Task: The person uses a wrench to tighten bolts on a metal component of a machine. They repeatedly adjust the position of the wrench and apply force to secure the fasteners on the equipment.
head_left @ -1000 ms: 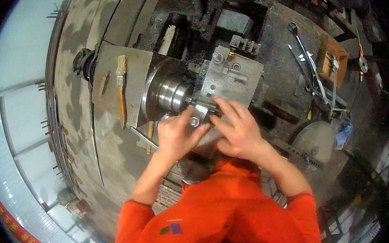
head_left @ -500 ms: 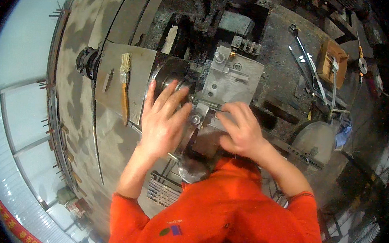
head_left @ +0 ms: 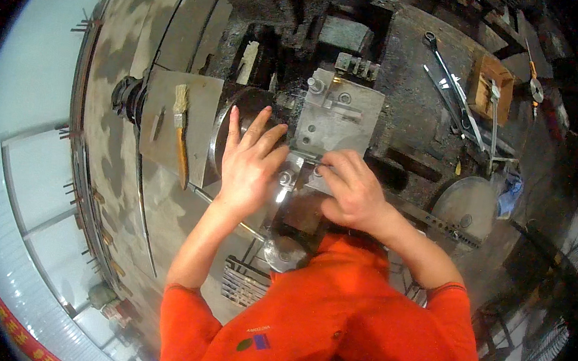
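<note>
My left hand (head_left: 252,171) lies with its fingers spread over the round metal chuck (head_left: 220,134) of a lathe. Its fingertips rest on or just above the chuck; contact is hard to judge. My right hand (head_left: 353,189) is curled, thumb and fingers pinched at the end of a thin metal rod (head_left: 308,158). The rod runs left toward the chuck, and its far end is hard to make out. Just beyond the right hand is a flat grey metal tool plate (head_left: 348,114) with holes and a bolt. A bolted metal block (head_left: 288,174) sits between my hands.
A wooden-handled brush (head_left: 181,138) lies on a metal sheet left of the chuck. To the right are a long wrench (head_left: 450,78), a wooden box (head_left: 482,97), a blue rag (head_left: 511,191) and a round grey metal disc (head_left: 467,205). A crank handle (head_left: 287,251) is near my body.
My left hand has moved slightly away from my body over the chuck, its fingers now straighter. My right hand keeps its pinch in nearly the same place. The whole view has shifted a little.
</note>
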The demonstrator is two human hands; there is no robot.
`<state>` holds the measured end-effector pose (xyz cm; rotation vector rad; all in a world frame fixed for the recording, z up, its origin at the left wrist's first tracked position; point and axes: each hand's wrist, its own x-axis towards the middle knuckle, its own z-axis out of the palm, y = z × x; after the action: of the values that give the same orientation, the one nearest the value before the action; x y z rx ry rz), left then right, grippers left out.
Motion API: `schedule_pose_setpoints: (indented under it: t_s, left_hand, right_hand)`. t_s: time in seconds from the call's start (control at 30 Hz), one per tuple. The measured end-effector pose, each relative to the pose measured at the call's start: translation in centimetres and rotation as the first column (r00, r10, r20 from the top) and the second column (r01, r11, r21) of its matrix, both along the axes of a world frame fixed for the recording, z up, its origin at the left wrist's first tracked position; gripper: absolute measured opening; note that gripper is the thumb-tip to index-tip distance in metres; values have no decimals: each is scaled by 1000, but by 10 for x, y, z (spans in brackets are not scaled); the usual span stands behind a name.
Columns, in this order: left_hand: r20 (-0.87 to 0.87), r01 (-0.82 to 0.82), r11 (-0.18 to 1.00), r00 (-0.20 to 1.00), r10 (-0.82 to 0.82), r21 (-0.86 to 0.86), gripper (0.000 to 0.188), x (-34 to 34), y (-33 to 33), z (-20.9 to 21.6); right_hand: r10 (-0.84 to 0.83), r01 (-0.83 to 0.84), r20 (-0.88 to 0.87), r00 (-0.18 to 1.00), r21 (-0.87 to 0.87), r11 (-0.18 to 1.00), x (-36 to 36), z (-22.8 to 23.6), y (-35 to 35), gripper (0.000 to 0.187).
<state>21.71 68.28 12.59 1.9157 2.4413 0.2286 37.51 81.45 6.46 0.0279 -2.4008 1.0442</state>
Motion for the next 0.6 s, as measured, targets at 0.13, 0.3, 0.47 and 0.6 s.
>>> schedule_pose_setpoints:
  t_s: [0.13,0.3,0.47,0.6]
  left_hand:
    - [23,-4,1000,1000,4,21,27,0,-1,-1]
    - [45,3,999,999,-6,50,26,-2,-1,-4]
    - [58,18,999,998,-20,32,27,-2,-2,-4]
    - [50,29,999,998,-30,30,29,-1,-2,-4]
  right_hand:
    - [-13,13,4,1000,5,1000,1,-1,-2,44]
    - [-15,15,-7,1000,4,1000,1,0,-1,45]
    - [-24,25,-24,999,22,999,0,0,-2,45]
    - [-19,19,-20,1000,10,1000,2,0,-1,45]
